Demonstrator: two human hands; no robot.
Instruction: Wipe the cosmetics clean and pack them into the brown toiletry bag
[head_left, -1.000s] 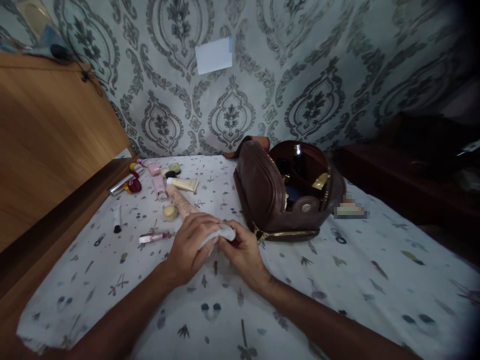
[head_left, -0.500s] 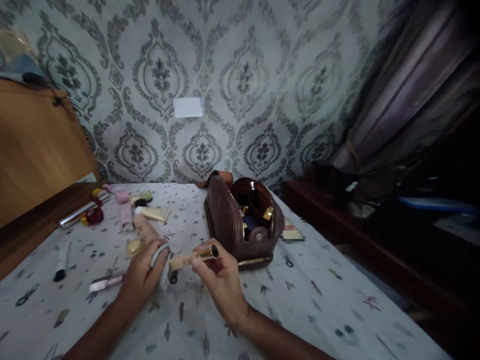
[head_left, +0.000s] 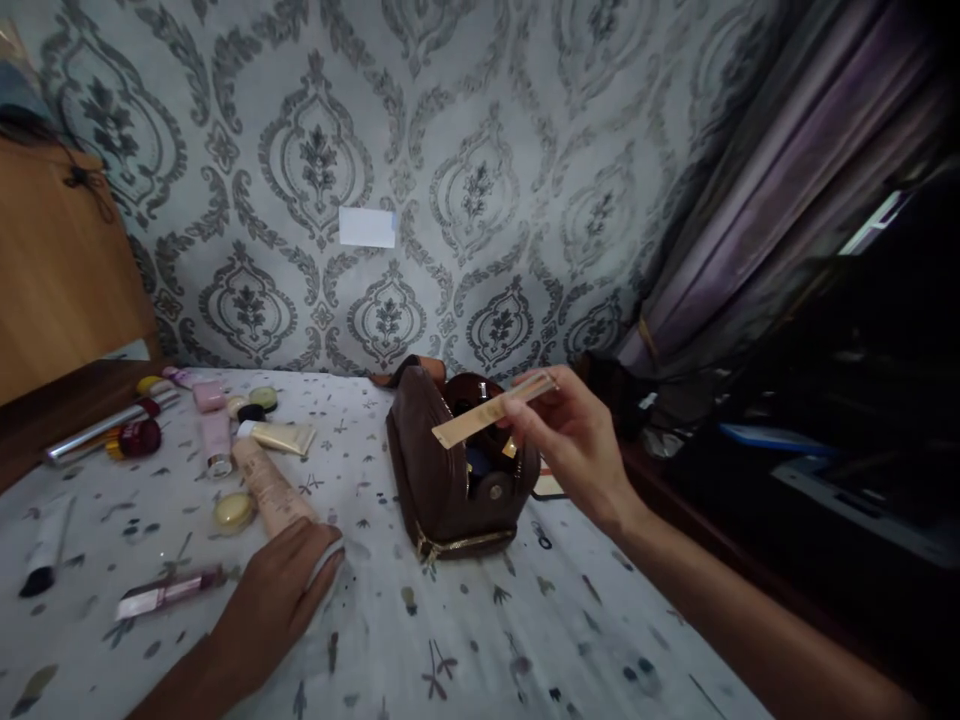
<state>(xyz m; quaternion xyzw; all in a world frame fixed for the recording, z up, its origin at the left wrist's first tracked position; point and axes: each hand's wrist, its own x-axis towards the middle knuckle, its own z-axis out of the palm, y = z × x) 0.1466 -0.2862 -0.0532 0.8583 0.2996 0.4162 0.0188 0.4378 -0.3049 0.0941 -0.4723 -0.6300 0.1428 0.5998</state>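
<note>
My right hand [head_left: 574,440] grips a slim beige cosmetic tube [head_left: 472,420] by its shiny capped end, above the bag's opening. Below it stands a brown makeup bag [head_left: 424,455], unzipped at the top, with a dark blue item [head_left: 480,468] and gold-coloured pieces inside. My left hand [head_left: 274,595] rests low over the cloth-covered table, closed around a white wipe [head_left: 328,556] that is mostly hidden by the fingers. Just beyond that hand lies a large peach tube [head_left: 270,485]. A small round yellow pot [head_left: 234,512] and a pink lip gloss tube [head_left: 166,595] lie to its left.
Several cosmetics lie at the left, among them a cream tube [head_left: 281,437], a pink tube [head_left: 217,445], a dark red bottle [head_left: 139,438] and a white tube with a black cap [head_left: 46,545]. Patterned wallpaper [head_left: 450,270] rises behind. A purple curtain [head_left: 720,230] hangs at the right.
My right hand has lifted the beige tube up and right, away from the wipe, to above the bag. My left hand stays low with the wipe. The view has shifted slightly.
</note>
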